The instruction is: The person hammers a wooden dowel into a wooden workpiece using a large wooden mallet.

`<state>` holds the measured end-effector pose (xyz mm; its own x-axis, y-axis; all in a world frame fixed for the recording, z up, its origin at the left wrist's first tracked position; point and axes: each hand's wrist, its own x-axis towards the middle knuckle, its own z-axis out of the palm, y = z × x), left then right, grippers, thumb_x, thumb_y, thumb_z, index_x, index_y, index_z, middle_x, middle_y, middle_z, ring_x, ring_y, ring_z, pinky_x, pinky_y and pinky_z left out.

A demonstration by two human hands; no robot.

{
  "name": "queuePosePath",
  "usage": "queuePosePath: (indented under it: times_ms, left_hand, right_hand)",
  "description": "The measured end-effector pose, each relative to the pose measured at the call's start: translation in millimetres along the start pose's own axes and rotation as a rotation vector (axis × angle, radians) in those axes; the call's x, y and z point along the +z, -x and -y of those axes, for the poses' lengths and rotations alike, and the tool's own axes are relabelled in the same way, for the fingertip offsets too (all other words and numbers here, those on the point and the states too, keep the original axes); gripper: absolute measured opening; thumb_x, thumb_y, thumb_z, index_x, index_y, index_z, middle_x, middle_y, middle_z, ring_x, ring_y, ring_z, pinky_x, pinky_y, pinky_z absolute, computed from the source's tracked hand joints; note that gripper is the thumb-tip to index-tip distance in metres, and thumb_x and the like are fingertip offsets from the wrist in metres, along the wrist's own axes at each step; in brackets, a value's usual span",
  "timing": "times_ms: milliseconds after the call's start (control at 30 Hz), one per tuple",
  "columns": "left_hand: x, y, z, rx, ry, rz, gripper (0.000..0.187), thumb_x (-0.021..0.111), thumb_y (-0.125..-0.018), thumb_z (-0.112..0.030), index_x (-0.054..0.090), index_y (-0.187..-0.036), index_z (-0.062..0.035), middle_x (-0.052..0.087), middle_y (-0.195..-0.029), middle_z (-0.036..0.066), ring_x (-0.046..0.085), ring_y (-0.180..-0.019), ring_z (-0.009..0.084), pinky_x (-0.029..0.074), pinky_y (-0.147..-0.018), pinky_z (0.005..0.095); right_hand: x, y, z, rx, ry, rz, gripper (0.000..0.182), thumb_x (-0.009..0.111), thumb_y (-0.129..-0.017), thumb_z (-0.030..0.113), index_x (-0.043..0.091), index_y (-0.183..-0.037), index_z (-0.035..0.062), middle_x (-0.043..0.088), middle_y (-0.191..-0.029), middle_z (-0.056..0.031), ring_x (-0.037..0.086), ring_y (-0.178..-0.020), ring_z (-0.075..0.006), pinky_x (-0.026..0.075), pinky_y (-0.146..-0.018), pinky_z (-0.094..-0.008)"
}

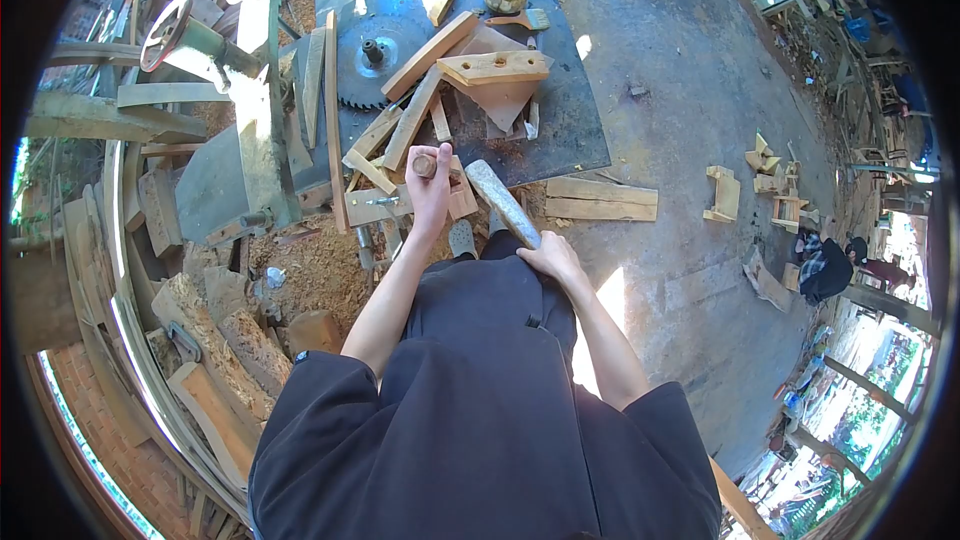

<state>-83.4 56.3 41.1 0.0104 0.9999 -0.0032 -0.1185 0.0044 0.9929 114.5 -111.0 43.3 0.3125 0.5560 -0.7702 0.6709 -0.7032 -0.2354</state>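
Grey concrete floor (690, 90) fills the right side of the head view, while sawdust (320, 285) and many rough boards lie at the left. At the top, a dark metal table (575, 130) carries a round saw blade (385, 65), several strips of wood, a yellow pail (507, 2) and, just beside this pail, a brush (518, 20). On the same table, a wooden piece with holes (495, 67) rests over a flat brown sheet (495, 103). Before the near edge of the table are the two hands of the person, who wears dark clothes. The left hand (430, 195) is curled in a fist around a round wooden handle (425, 166), whose end is turned to the camera; the lower part of it is hidden. Near this hand is a pale wooden block (463, 192) with a dark opening. The right hand (553, 257) is wrapped firmly around the lower end of a thick pale bar (500, 202). This bar is tilted, with its upper end near the block; whether they touch, I cannot tell. Farther right, some small wooden pieces (722, 194) stand on the floor, and another person (825, 268) is near the edge.
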Motion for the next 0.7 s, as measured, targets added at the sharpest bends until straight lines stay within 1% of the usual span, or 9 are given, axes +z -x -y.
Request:
queuePosePath:
  times_ms: [233,500,600,700]
  left_hand:
    - [0.7,0.0,1.9,-0.008,0.013,-0.008,0.027,0.074,-0.109,-0.027,0.058,-0.095,-0.0095,0.055,-0.088,-0.005,0.049,-0.081,0.0047,0.044,-0.074,0.025]
    - [0.7,2.3,-3.7,-0.006,-0.009,-0.006,0.028,0.074,-0.109,-0.028,0.057,-0.095,-0.0097,0.055,-0.086,-0.005,0.049,-0.079,0.0036,0.043,-0.071,0.0238]
    - [-0.6,1.7,-1.0,-0.038,0.002,-0.003,0.028,0.073,-0.109,-0.028,0.057,-0.096,-0.0097,0.054,-0.085,-0.005,0.049,-0.079,0.0035,0.043,-0.07,0.0239]
    - [0.5,1.1,1.2,-0.01,0.005,-0.008,0.027,0.073,-0.109,-0.027,0.057,-0.096,-0.0097,0.054,-0.086,-0.005,0.049,-0.079,0.0039,0.043,-0.072,0.0243]
  right_hand:
    - [-1.8,1.1,0.5,0.007,-0.005,-0.003,0.064,0.08,-0.085,0.048,0.074,-0.126,-0.0015,0.076,-0.123,-0.0282,0.075,-0.117,-0.0424,0.059,-0.101,-0.0526]
    - [-1.9,-1.5,-0.7,0.001,0.0,0.008,0.065,0.079,-0.084,0.048,0.074,-0.126,-0.0016,0.076,-0.123,-0.028,0.075,-0.116,-0.0426,0.06,-0.101,-0.0527]
    - [-2.0,-1.7,-1.2,0.001,0.0,0.006,0.064,0.079,-0.085,0.047,0.074,-0.125,-0.002,0.077,-0.123,-0.0278,0.075,-0.116,-0.0423,0.06,-0.101,-0.0527]
    - [-3.6,-1.2,-0.7,0.0,0.004,0.012,0.064,0.079,-0.085,0.048,0.074,-0.125,-0.0025,0.077,-0.122,-0.0277,0.075,-0.116,-0.042,0.06,-0.1,-0.0526]
